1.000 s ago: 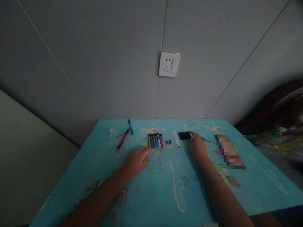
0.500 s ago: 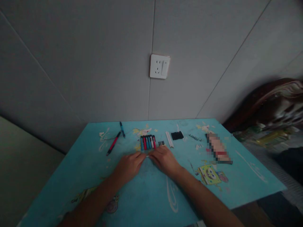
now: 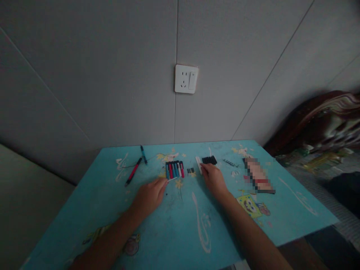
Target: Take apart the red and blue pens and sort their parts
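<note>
My left hand (image 3: 152,192) pinches a thin white pen refill (image 3: 172,179), whose free end points right, just below a row of pen barrels (image 3: 174,170) in blue, red and white with dark ends. Farther right, my right hand (image 3: 214,180) has its thumb and fingertips closed at a small bundle of white pen refills (image 3: 198,161). Its fingers partly cover their near ends, and whether one is lifted off the table I cannot tell. Right behind those fingers lies a row of short black tubes (image 3: 209,160). Small dark metallic pieces (image 3: 190,170) lie between the barrels and the refills.
A red and black pen (image 3: 133,171) and a blue and black pen (image 3: 143,155) lie at the left. Springs (image 3: 230,162), small white pieces (image 3: 235,173) and a blurred-out flat packet (image 3: 258,175) are to the right. The blue patterned table (image 3: 174,232) meets a wall with a socket (image 3: 186,79).
My right hand has left the left hand and moved right and away to the white refills. My left hand still holds its refill, now visible along more of its length. The view has shifted slightly.
</note>
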A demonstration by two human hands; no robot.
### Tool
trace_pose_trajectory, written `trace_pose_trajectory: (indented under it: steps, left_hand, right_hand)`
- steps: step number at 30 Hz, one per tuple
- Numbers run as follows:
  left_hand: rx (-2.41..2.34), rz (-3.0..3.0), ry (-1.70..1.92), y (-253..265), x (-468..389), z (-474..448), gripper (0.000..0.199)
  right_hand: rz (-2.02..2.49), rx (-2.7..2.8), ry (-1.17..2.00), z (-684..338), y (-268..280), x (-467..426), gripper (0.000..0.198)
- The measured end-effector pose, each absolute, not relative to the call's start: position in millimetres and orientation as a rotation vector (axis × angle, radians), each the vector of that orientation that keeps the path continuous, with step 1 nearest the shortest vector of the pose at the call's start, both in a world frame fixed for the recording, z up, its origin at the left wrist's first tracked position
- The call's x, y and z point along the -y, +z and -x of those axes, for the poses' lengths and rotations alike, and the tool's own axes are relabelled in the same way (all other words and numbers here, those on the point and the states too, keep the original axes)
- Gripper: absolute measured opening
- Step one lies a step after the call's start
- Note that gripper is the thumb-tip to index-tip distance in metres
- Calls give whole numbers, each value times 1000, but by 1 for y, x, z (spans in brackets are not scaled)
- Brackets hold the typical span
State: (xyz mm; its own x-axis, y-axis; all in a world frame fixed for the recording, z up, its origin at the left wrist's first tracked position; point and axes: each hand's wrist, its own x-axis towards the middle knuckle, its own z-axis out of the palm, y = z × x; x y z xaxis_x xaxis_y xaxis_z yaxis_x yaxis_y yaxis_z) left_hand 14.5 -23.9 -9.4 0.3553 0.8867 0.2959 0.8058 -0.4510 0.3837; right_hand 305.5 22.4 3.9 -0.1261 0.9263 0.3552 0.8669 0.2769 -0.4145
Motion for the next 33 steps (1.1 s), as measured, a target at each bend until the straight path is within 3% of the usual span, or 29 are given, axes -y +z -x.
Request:
trace_pose_trajectory:
  steps: [6, 17, 27, 33]
  left_hand:
    - [-1536, -2454, 664, -10, 24, -15, 28]
    - [-1557, -2530, 602, -8, 25, -16, 26]
    - [-1504, -2764, 424, 0, 33, -23, 23]
    - [-1409, -2786, 507, 4, 36, -25, 24]
  right_hand:
    - [1756, 2069, 44, -289, 0, -29, 29]
    - [1568, 2061, 120, -307, 3, -25, 26]
    - [911, 2336, 314, -271, 33, 10, 25]
    - [876, 2459, 316, -269, 29, 11, 23]
